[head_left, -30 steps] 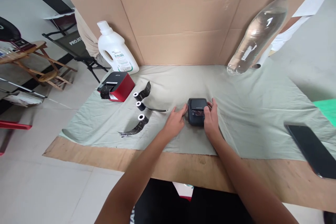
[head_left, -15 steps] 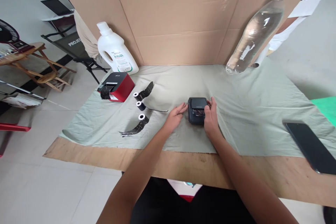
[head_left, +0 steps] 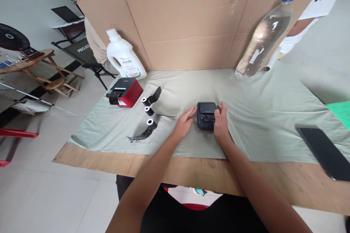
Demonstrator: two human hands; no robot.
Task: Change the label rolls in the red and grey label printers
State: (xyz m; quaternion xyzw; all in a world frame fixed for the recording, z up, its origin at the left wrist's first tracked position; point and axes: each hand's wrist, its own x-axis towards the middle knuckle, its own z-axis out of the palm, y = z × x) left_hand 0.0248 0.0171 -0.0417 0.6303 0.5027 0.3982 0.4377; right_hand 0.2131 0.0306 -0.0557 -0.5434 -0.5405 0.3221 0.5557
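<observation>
A small dark portable label printer (head_left: 207, 124) lies on the cloth in front of me, with a shiny black strip across its front slot. My left hand (head_left: 183, 123) reaches its left side, fingers stretched out and the tips at the upper left edge. On the other side my right hand (head_left: 221, 123) grips the right edge, thumb toward the front and fingers along the side. To the left are three rolls of black paper, an upper roll (head_left: 151, 97), a middle roll (head_left: 149, 111) and a lower roll (head_left: 147, 131), each with a loose tail.
Behind the rolls sit a red and black printer (head_left: 128, 94) and a white detergent bottle (head_left: 127, 58). A large water bottle (head_left: 264, 40) leans near the cardboard screen (head_left: 188, 32). A phone (head_left: 325, 153) lies at the right edge. People are partly visible beyond the screen.
The camera view has shifted slightly, so the surroundings appear a little to the right and lower. Both hands stay at the label printer, with little visible movement.
</observation>
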